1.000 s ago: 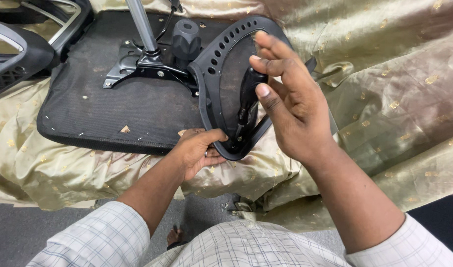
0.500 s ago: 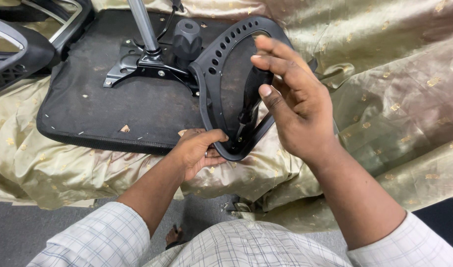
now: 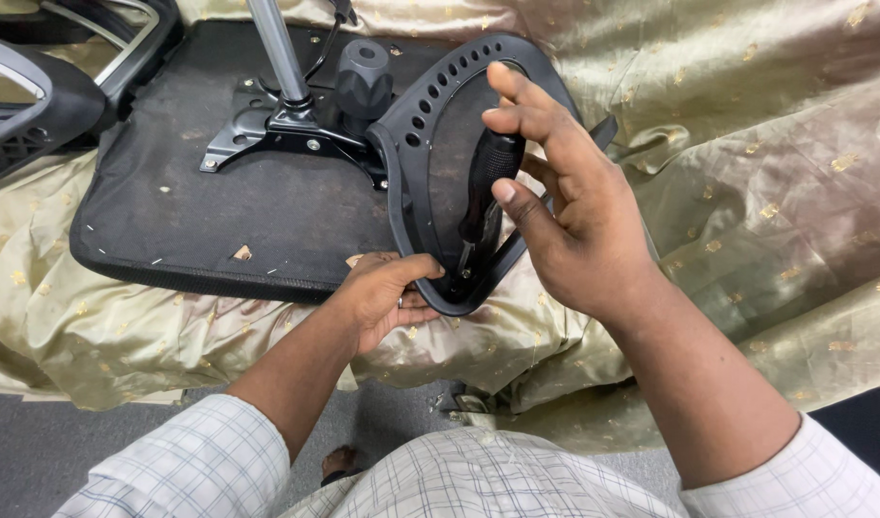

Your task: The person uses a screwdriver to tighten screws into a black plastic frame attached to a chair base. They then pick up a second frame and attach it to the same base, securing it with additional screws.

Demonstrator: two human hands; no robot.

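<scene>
A curved black and grey plastic chair part (image 3: pixel 32 105) is seen at the far left edge, well apart from both hands. Beyond the left hand, an upturned office chair seat (image 3: pixel 219 216) is laid flat, its underside covered in coarse black fabric flecked with pale crumbs. A black steel mounting plate (image 3: pixel 286 134) is bolted to it, from which a smooth grey metal column (image 3: pixel 275 48) rises, with a ribbed black knob (image 3: pixel 363 82) just beside it. Everything is spread over a crumpled, glossy olive-gold cloth (image 3: pixel 766 192) dotted with small gold motifs.

The left hand (image 3: pixel 387 297) is closed on the lower rim of a black plastic backrest frame (image 3: pixel 416 144), thumb pressed over the edge and fingers curled beneath. The frame is an oval loop, stood on edge and pierced by a row of round holes along its upper curve.

Inside that loop a screwdriver (image 3: pixel 483 192) with a rounded black handle is held by the right hand (image 3: pixel 574 230), gripped between thumb and fingertips with the other fingers fanned loosely open. Its shaft is pointed down at the bottom of the frame, just beside the left thumb; the tip itself cannot be made out clearly.

Pale checked sleeves (image 3: pixel 181 460) are seen at both forearms, and grey floor (image 3: pixel 37 460) is visible below the left arm.
</scene>
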